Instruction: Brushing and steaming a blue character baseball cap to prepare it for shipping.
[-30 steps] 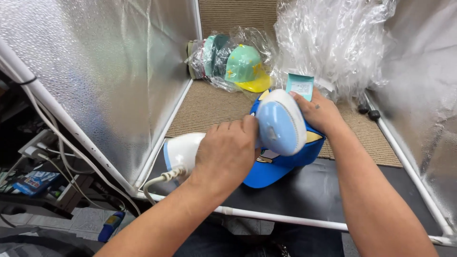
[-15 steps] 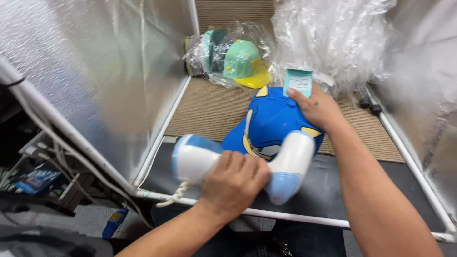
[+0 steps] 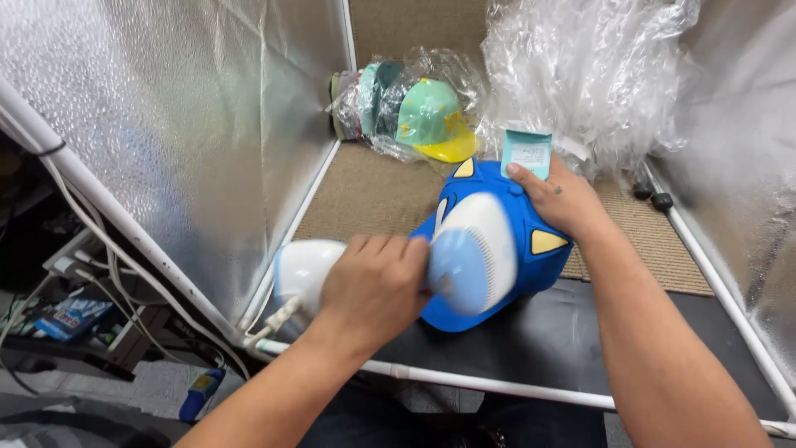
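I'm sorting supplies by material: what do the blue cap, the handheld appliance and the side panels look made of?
Blue cap: matte woven fabric, apparently, with yellow patches. Handheld appliance: smooth, slightly glossy white and pale-blue plastic, by its sheen. Side panels: silvery, dimpled reflective sheet, probably foil-faced film.

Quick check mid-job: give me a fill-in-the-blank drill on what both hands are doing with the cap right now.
1. The left hand grips a white and pale blue handheld ____ with a cord.
2. The right hand rests on a ____ cap with yellow triangles.
3. A pale teal ____ hangs off the cap near the right hand's fingers.
4. Behind, a mint cap with a yellow brim lies inside clear ____ wrap.

Missing words: steamer; blue; tag; plastic
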